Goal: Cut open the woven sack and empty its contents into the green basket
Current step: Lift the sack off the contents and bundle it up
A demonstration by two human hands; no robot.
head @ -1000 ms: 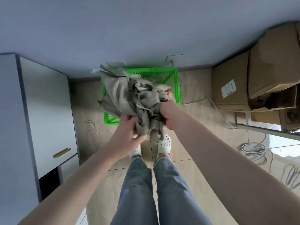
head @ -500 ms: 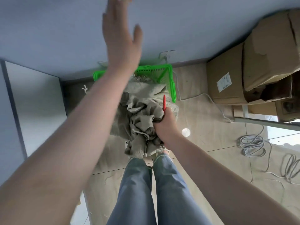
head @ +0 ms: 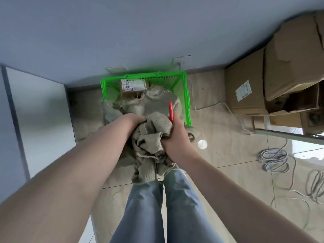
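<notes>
The grey-beige woven sack (head: 154, 109) hangs crumpled in front of my legs, its far end drooping over the near edge of the green basket (head: 185, 95). A cardboard parcel with a white label (head: 133, 86) lies inside the basket at the back. My left hand (head: 135, 120) grips the sack's bunched fabric from the left. My right hand (head: 175, 135) grips the bunch from the right and also holds a red cutter (head: 171, 111), which points away from me.
Large cardboard boxes (head: 263, 81) are stacked at the right against the wall. White cables (head: 275, 158) lie coiled on the tile floor at the right. A grey cabinet (head: 35, 111) stands at the left. A wall socket (head: 180, 60) sits behind the basket.
My left hand was raised high and open half a second ago; it has come down and gripped the sack again. The sack now hangs lower, and a parcel shows in the basket.
</notes>
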